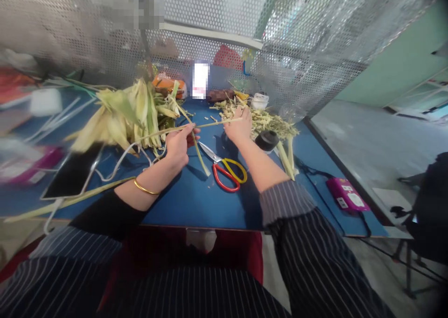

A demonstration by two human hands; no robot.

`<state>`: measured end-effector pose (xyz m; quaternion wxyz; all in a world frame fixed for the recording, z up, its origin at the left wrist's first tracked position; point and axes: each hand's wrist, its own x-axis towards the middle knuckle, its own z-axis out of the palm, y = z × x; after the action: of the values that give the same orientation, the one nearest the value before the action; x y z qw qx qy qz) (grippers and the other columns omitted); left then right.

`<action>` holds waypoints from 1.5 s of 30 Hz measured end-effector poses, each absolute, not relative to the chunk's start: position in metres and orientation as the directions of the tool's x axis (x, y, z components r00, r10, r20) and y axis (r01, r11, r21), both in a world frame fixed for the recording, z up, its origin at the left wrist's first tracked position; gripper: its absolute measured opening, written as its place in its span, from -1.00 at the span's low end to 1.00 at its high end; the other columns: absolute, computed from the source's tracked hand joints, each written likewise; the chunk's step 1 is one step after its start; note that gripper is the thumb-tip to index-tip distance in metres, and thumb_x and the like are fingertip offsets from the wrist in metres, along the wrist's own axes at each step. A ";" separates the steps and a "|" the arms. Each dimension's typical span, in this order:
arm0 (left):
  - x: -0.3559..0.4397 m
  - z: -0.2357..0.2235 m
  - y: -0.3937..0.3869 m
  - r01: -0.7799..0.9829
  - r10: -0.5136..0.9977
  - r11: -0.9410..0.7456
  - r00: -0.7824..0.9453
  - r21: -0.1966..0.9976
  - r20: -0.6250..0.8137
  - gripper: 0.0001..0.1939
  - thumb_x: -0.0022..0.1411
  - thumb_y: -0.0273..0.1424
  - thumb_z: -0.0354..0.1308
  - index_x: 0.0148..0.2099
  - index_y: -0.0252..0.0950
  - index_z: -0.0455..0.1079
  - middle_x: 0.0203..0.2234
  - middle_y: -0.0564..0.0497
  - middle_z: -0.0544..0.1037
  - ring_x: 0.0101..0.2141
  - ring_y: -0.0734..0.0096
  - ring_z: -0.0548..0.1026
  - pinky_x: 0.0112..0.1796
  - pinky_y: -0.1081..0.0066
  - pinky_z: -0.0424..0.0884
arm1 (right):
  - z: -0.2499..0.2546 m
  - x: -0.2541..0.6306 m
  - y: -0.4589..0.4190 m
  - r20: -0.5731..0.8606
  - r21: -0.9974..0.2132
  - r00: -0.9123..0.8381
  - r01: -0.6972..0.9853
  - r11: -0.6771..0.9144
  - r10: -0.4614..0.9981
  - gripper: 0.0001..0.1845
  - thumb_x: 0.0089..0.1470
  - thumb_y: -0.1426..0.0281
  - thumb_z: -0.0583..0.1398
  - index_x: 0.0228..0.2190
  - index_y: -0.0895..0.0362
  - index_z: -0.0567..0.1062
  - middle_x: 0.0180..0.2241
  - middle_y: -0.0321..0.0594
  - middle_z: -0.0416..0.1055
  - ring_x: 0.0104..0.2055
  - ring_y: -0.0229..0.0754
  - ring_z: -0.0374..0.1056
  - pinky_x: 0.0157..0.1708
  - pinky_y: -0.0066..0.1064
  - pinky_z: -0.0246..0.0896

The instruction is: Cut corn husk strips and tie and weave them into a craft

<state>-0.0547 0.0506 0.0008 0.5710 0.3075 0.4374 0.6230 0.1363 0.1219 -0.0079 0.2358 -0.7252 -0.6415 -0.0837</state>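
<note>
My left hand [178, 146] is closed in a pinch on dry corn husk strips [202, 158] that cross at its fingertips. One strip slants down toward the scissors; another runs sideways, its right end passing in front of my right hand [240, 125]. That hand reaches forward, fingers stretched out over a heap of husk scraps [266, 122]; its fingertips are partly hidden. Between my forearms lie scissors [224, 168] with one red and one yellow handle, untouched. Left of my left hand is a pile of corn husks [129, 115].
A black spool-like object [267, 141] sits beside my right wrist. The blue table [196, 206] also bears a dark phone-like device [72, 173] with a white cable, a purple pack [347, 194] and a lit screen [200, 79]. Perforated metal mesh [210, 10] rises behind.
</note>
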 end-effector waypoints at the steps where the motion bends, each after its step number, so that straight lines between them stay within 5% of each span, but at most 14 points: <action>1: -0.055 0.001 0.051 -0.453 0.981 0.038 -0.153 0.891 -0.120 -0.85 0.04 -0.36 0.23 -0.31 -0.31 0.47 -0.50 0.06 0.57 -0.55 0.55 0.47 -0.49 0.52 0.37 | -0.009 0.136 0.141 0.423 -0.233 0.216 0.964 -0.125 0.880 -0.11 0.07 0.13 0.13 0.22 0.42 -0.04 0.26 0.40 -0.16 0.30 0.31 -0.21 0.16 0.14 -0.23; 5: -0.055 0.001 0.052 -0.480 0.976 0.041 -0.170 0.876 -0.139 -0.80 0.02 -0.34 0.25 -0.30 -0.36 0.48 -0.52 0.03 0.57 -0.58 0.57 0.45 -0.52 0.53 0.36 | -0.023 0.142 0.180 0.355 -0.166 0.316 0.948 -0.273 0.880 -0.14 0.06 0.00 0.09 0.20 0.32 0.05 0.21 0.38 -0.05 0.22 0.32 -0.08 0.07 0.14 -0.13; 9: -0.054 0.002 0.050 -0.504 0.979 0.082 -0.122 0.860 -0.165 -0.79 0.02 -0.34 0.25 -0.30 -0.38 0.50 -0.52 0.00 0.57 -0.58 0.54 0.46 -0.52 0.53 0.36 | -0.038 0.151 0.190 0.436 -0.084 0.265 0.963 -0.254 0.860 -0.57 0.19 0.24 -0.01 -0.01 0.23 0.33 -0.01 0.22 0.25 0.03 0.15 0.17 -0.07 -0.07 0.05; 11: -0.052 0.002 0.048 -0.510 0.977 0.105 -0.107 0.853 -0.184 -0.79 0.02 -0.34 0.26 -0.31 -0.38 0.50 -0.52 0.00 0.58 -0.58 0.54 0.46 -0.52 0.53 0.36 | -0.041 0.154 0.194 0.464 -0.055 0.244 0.967 -0.247 0.851 -0.64 0.21 0.34 -0.07 -0.11 0.24 0.39 -0.10 0.20 0.30 -0.04 0.10 0.22 -0.14 -0.16 0.08; 15: -0.051 0.002 0.046 -0.512 0.975 0.132 -0.086 0.849 -0.203 -0.81 0.02 -0.35 0.25 -0.31 -0.37 0.51 -0.51 -0.01 0.58 -0.58 0.55 0.46 -0.51 0.53 0.36 | -0.041 0.155 0.200 0.450 -0.031 0.221 0.972 -0.232 0.865 -0.63 0.22 0.41 -0.11 -0.19 0.29 0.43 -0.21 0.18 0.36 -0.15 0.04 0.29 -0.22 -0.22 0.09; 20: -0.051 0.003 0.047 -0.512 0.974 0.140 -0.084 0.847 -0.212 -0.84 0.03 -0.37 0.24 -0.33 -0.37 0.50 -0.53 0.00 0.57 -0.58 0.56 0.46 -0.51 0.54 0.36 | -0.044 0.154 0.200 0.521 -0.032 0.232 0.967 -0.253 0.822 -0.53 0.21 0.23 -0.07 -0.21 0.36 0.44 -0.20 0.22 0.35 -0.11 0.11 0.24 -0.13 -0.09 0.03; 26: -0.051 0.002 0.047 -0.483 0.972 0.165 -0.068 0.860 -0.224 -0.83 0.03 -0.37 0.25 -0.32 -0.37 0.51 -0.51 -0.02 0.59 -0.58 0.56 0.46 -0.50 0.53 0.36 | -0.048 0.154 0.202 0.504 -0.072 0.196 0.980 -0.186 0.841 -0.65 0.13 0.50 -0.08 -0.13 0.34 0.36 -0.18 0.15 0.34 -0.14 0.00 0.24 -0.11 -0.17 0.02; 33: -0.052 0.000 0.049 -0.484 0.977 0.136 -0.080 0.864 -0.199 -0.82 0.02 -0.37 0.25 -0.32 -0.37 0.50 -0.51 -0.01 0.58 -0.58 0.55 0.46 -0.51 0.52 0.36 | -0.022 0.145 0.177 0.626 -0.178 0.224 0.974 -0.143 0.747 -0.48 0.01 0.12 0.12 -0.10 0.24 0.40 -0.01 0.21 0.24 0.05 0.20 0.14 0.06 0.15 -0.15; 36: -0.053 0.000 0.049 -0.493 0.979 0.114 -0.093 0.863 -0.182 -0.83 0.03 -0.37 0.24 -0.32 -0.37 0.50 -0.52 0.00 0.58 -0.58 0.55 0.46 -0.51 0.52 0.36 | 0.000 0.143 0.171 0.723 -0.192 0.191 0.979 -0.072 0.664 -0.50 0.10 0.29 0.05 0.05 0.22 0.30 0.10 0.17 0.18 0.14 0.13 0.10 0.09 0.05 -0.07; 40: -0.053 0.003 0.047 -0.490 0.975 0.130 -0.096 0.862 -0.202 -0.84 0.04 -0.36 0.23 -0.34 -0.36 0.50 -0.52 -0.01 0.58 -0.58 0.56 0.46 -0.50 0.53 0.35 | 0.023 0.146 0.168 0.630 -0.261 0.157 0.965 0.017 0.760 -0.58 0.22 0.40 -0.12 -0.02 0.25 0.38 -0.20 0.06 0.44 -0.07 -0.02 0.32 0.00 -0.11 0.12; 45: -0.054 0.007 0.046 -0.499 0.979 0.142 -0.056 0.855 -0.195 -0.83 0.02 -0.34 0.25 -0.35 -0.36 0.50 -0.49 -0.03 0.59 -0.55 0.54 0.47 -0.48 0.52 0.35 | 0.032 0.149 0.145 0.590 -0.335 0.027 0.917 0.215 0.807 -0.53 0.06 0.36 0.14 0.03 0.21 0.36 -0.09 0.01 0.43 0.03 -0.02 0.30 0.01 -0.18 0.18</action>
<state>-0.0540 0.0455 0.0069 0.6258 0.2835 0.4236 0.5904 0.1494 0.1451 0.0321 0.3558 -0.6218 -0.6934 -0.0774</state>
